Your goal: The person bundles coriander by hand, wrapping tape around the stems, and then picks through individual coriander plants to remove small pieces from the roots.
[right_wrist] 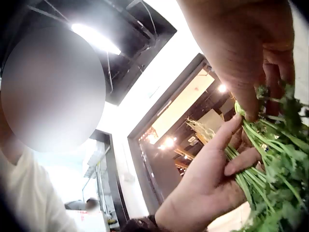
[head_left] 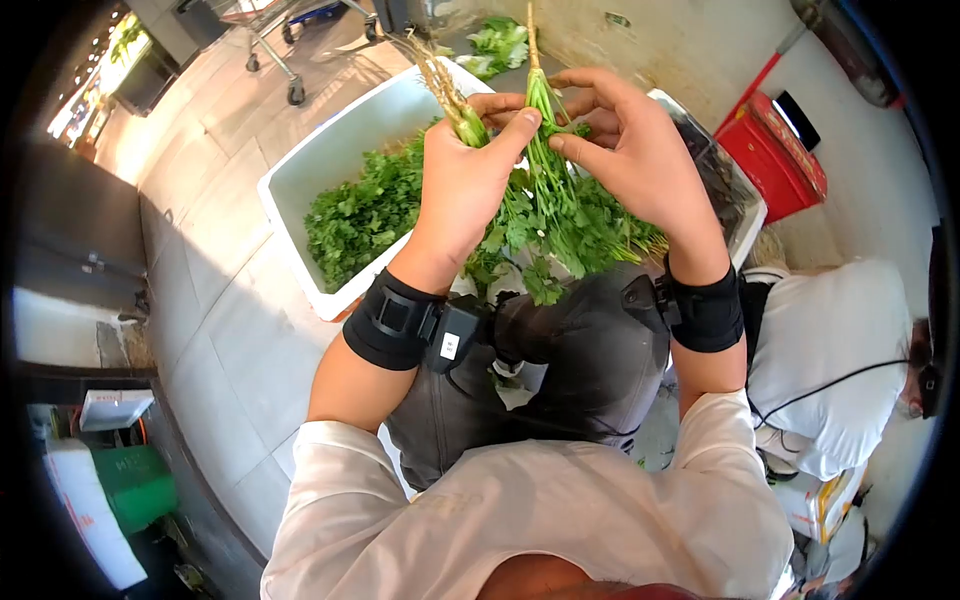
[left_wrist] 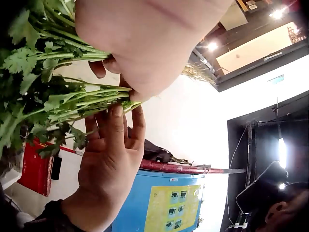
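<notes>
My left hand [head_left: 465, 165] grips a bunch of leafy coriander by its stems, pale stringy roots [head_left: 432, 75] sticking up past the fingers. Its thumb presses against a second coriander plant [head_left: 540, 95], held root up beside the bunch. At the stems of that plant, my right hand [head_left: 640, 150] pinches with thumb and fingers. Green leaves [left_wrist: 29, 63] hang below both hands, over the lap. In the right wrist view, the left thumb [right_wrist: 227, 133] and the right fingers meet near the top of the green stems [right_wrist: 270, 140].
A white foam box [head_left: 300, 185] with more leafy greens [head_left: 370, 200] stands in front. Loose leaves [head_left: 497, 48] lie behind it. A red dustpan [head_left: 770, 155] leans at the wall on the right. Another person in white [head_left: 830, 350] is close by my right arm.
</notes>
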Demonstrator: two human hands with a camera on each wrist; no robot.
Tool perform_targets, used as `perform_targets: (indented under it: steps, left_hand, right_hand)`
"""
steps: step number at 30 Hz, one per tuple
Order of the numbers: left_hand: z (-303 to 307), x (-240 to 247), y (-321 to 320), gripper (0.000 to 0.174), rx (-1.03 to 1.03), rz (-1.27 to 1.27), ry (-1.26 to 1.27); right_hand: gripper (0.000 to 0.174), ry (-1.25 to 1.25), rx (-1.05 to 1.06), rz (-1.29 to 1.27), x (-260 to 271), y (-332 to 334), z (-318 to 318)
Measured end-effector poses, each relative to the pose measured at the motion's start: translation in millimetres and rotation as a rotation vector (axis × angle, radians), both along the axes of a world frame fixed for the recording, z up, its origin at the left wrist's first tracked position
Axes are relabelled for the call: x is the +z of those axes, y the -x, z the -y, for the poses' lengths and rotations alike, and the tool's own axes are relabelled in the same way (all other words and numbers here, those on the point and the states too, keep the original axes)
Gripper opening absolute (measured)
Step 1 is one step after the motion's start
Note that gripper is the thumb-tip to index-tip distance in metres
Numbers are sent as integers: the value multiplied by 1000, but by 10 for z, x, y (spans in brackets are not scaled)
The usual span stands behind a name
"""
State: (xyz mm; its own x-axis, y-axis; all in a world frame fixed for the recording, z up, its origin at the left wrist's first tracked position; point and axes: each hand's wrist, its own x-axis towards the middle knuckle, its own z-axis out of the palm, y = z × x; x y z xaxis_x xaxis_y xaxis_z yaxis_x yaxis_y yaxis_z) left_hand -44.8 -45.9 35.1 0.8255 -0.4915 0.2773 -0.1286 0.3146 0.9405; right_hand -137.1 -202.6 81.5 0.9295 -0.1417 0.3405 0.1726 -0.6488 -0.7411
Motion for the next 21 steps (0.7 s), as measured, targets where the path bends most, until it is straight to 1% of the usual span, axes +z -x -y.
perform_targets:
  steps: [2,4,5,6,8,9,14,17,21]
  left_hand:
    - [-162,1,-48,23,43,-50,43]
    - [-301,-22,-97,23,59,-88,55]
    - [-367,-25,-114,24,45,-121,57]
    - [-427,-36,-133,25,32,-156,58]
    - [-513,-82,-170,27,55,-182,51]
    - [-546,-109,-182,29,56,-208,39]
    - [-629,-161,-170,33,102,-254,69]
    - [-634,-217,-207,31,-37,-273,35]
    - [-541,-245,-197,32,-77,-290,1]
  right_hand:
    - [54,-9,6,45,-13,-78,-176]
    - [48,-22,7,195,-47,-166,-279]
    - [41,-25,9,247,-118,-241,-304]
    - [41,-23,32,244,-161,-301,-323]
    - [33,162,85,380,-228,-398,-347]
    - [28,153,89,380,-247,-416,-383]
    - [25,148,123,389,-456,-500,-441]
    - [27,133,146,412,-521,-507,-452]
    - [27,127,148,398,-598,-497,-322]
